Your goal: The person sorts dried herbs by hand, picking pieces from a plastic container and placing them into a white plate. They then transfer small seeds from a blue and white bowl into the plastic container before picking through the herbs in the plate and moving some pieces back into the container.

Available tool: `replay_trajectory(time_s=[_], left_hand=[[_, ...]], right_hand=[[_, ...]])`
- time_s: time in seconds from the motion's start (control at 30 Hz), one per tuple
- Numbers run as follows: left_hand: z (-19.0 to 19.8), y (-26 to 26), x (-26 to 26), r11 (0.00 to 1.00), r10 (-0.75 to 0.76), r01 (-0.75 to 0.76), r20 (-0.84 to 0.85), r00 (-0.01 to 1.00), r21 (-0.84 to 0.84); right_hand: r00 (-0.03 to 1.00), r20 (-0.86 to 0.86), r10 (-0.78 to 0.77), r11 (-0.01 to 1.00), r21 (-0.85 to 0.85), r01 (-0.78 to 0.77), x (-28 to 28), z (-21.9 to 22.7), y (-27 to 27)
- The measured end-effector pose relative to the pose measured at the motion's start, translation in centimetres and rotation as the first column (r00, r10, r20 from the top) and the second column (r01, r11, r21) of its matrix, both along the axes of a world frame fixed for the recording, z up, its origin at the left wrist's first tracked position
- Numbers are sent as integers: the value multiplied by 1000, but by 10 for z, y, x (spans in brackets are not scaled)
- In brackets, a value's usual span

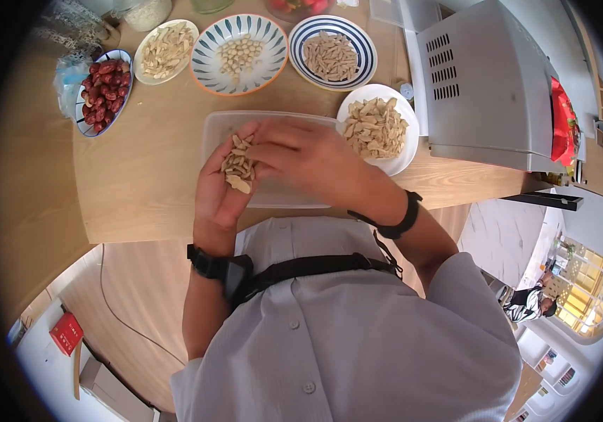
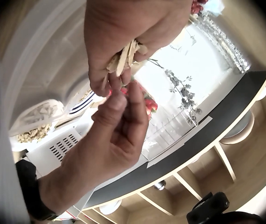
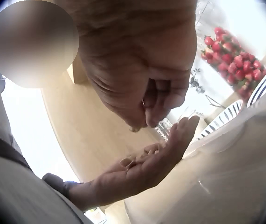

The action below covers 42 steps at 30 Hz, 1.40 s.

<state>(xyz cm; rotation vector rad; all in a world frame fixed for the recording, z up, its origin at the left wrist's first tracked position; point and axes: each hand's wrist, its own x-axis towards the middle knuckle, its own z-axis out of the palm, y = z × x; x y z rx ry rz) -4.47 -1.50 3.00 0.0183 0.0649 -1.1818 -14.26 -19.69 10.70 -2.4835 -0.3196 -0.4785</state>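
Observation:
Palm up, the left hand (image 1: 221, 186) carries a small heap of pale dried slices (image 1: 238, 169) on its palm and fingers, over a clear plastic tray (image 1: 273, 114). Its fingers look nearly straight in the right wrist view, with slices (image 3: 140, 158) on the palm. Just above it is the right hand (image 1: 308, 151), slightly blurred, fingers bent. Thumb and finger of the right hand (image 2: 116, 128) meet below the slices (image 2: 123, 58) in the left wrist view. A small pale bit (image 3: 134, 129) shows at the right fingertips, seemingly a pinched slice; much of it is hidden.
Behind the tray stand a dish of red dates (image 1: 107, 91), a plate of pale slices (image 1: 166, 53), a patterned bowl (image 1: 206, 60) and a blue-ringed plate (image 1: 300, 42). A white plate of slices (image 1: 375, 130) overlaps the tray's right end, beside a grey appliance (image 1: 484, 77).

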Motion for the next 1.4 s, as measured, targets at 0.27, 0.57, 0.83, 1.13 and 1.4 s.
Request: replay_trajectory(time_s=[0.27, 0.57, 0.83, 1.13, 1.4], left_hand=[[-3, 3, -5, 981, 18, -31, 69, 997, 192], [-6, 7, -15, 935, 46, -57, 41, 998, 350], [0, 6, -13, 996, -12, 5, 78, 997, 91], [-32, 11, -17, 967, -18, -1, 73, 997, 253], [11, -2, -24, 898, 15, -86, 166, 986, 431]], right_hand=[[996, 20, 89, 984, -153, -85, 4, -1, 10], [981, -186, 53, 982, -171, -85, 4, -4, 19], [1000, -23, 2, 996, -92, -5, -2, -9, 23], [994, -102, -51, 996, -77, 43, -8, -12, 28], [996, 60, -67, 988, -132, 74, -7, -30, 27]])
